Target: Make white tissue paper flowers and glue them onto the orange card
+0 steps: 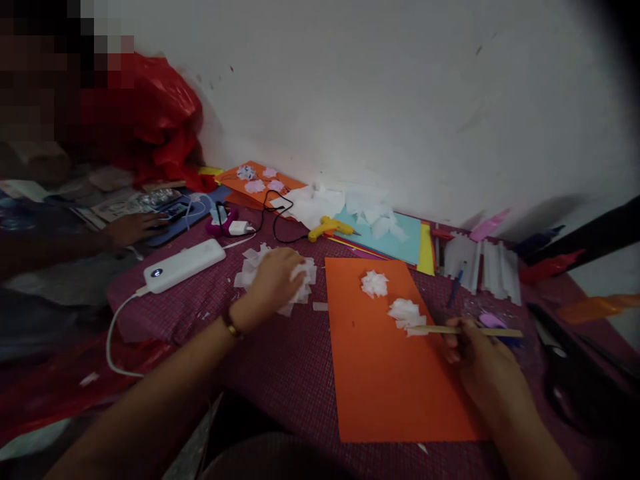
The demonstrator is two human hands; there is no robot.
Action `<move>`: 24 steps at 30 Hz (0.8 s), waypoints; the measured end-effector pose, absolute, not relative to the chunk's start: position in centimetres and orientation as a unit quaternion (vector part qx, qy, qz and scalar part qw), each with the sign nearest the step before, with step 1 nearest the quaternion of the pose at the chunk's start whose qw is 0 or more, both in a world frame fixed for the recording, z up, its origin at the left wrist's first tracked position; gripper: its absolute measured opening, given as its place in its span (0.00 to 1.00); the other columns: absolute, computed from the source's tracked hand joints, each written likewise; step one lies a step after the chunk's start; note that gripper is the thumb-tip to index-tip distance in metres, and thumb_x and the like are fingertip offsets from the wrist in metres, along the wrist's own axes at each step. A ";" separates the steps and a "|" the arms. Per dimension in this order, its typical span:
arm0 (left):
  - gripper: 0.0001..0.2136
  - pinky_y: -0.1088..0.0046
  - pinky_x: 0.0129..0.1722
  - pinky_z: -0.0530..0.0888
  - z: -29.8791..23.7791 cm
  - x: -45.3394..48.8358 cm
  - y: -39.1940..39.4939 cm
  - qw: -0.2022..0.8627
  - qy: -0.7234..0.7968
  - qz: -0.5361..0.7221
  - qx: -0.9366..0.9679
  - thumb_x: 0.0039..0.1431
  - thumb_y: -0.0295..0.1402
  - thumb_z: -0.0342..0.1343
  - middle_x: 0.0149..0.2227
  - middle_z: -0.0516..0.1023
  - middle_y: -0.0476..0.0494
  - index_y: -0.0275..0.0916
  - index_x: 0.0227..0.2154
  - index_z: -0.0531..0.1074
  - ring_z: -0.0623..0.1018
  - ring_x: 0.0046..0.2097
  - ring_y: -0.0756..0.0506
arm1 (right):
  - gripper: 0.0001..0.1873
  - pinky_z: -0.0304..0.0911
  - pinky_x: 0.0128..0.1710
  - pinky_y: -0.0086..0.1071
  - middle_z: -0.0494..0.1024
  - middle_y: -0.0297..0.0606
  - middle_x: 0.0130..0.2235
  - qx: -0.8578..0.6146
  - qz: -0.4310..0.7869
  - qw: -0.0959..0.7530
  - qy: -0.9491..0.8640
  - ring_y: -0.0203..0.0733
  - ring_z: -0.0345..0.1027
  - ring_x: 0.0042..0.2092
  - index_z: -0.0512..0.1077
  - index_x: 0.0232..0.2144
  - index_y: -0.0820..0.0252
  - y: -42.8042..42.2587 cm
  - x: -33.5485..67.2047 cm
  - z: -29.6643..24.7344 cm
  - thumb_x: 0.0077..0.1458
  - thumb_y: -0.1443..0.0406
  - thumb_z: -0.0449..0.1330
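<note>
My left hand [277,280] lies over a loose pile of white tissue paper squares [250,267]. Its fingers curl down and press together at a white piece; the fingertips are partly hidden. In my right hand [477,350] is a thin wooden stick [437,329], held in a pinch. The stick's far end touches a crumpled white tissue tuft [406,311] on an orange sheet of card [380,387]. A second white tuft [374,284] sits higher on the same sheet.
Beyond the card lie a yellow hot glue gun [330,229], light blue paper [407,243] and glue sticks [493,267]. A white power bank [185,265] with a cable is on the left. Black scissors [565,360] are at right. Another person's hand [135,229] rests by a phone.
</note>
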State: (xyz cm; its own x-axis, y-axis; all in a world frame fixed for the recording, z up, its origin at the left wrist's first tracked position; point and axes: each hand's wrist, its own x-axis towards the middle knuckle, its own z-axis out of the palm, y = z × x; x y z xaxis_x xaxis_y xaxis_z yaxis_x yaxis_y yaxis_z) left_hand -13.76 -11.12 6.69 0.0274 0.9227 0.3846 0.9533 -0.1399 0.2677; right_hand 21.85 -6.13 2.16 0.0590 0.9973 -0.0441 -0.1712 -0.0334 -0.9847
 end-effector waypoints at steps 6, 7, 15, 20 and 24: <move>0.14 0.55 0.49 0.66 7.4 -20.0 -9.8 0.030 -0.771 -0.136 -0.622 0.57 0.40 0.50 0.44 0.76 0.36 0.37 0.30 0.76 0.71 0.48 0.36 | 0.16 0.55 0.13 0.23 0.68 0.32 0.19 -0.477 0.564 0.536 -0.408 0.32 0.59 0.20 0.74 0.26 0.59 -6.0 22.3 1.6 0.44 0.53 0.67; 0.16 0.52 0.50 0.64 7.3 -20.2 -9.8 0.042 -0.777 -0.118 -0.617 0.58 0.42 0.49 0.46 0.75 0.36 0.37 0.28 0.76 0.70 0.49 0.34 | 0.15 0.55 0.13 0.23 0.68 0.32 0.19 -0.479 0.562 0.536 -0.409 0.31 0.59 0.20 0.74 0.26 0.59 -6.0 22.3 1.5 0.44 0.53 0.67; 0.11 0.55 0.52 0.64 8.7 -19.0 -10.4 0.003 -0.755 -0.213 -0.620 0.53 0.38 0.55 0.50 0.75 0.40 0.39 0.22 0.75 0.70 0.52 0.37 | 0.16 0.55 0.14 0.22 0.68 0.31 0.19 -0.485 0.555 0.533 -0.415 0.30 0.59 0.19 0.73 0.26 0.61 -6.0 22.2 1.6 0.45 0.54 0.66; 0.11 0.66 0.44 0.69 12.3 -15.7 -11.4 -0.204 -0.662 -0.375 -0.616 0.50 0.40 0.57 0.44 0.77 0.41 0.37 0.21 0.72 0.75 0.43 0.44 | 0.16 0.54 0.14 0.21 0.68 0.30 0.19 -0.489 0.557 0.534 -0.406 0.29 0.58 0.19 0.73 0.26 0.61 -6.0 21.9 1.8 0.45 0.54 0.66; 0.10 0.72 0.32 0.69 12.0 -13.1 -11.0 -0.373 -0.611 -0.387 -0.580 0.49 0.39 0.57 0.31 0.76 0.45 0.37 0.25 0.70 0.74 0.32 0.48 | 0.15 0.53 0.14 0.21 0.68 0.30 0.19 -0.484 0.552 0.548 -0.400 0.29 0.58 0.19 0.73 0.26 0.61 -6.1 21.9 1.9 0.46 0.55 0.66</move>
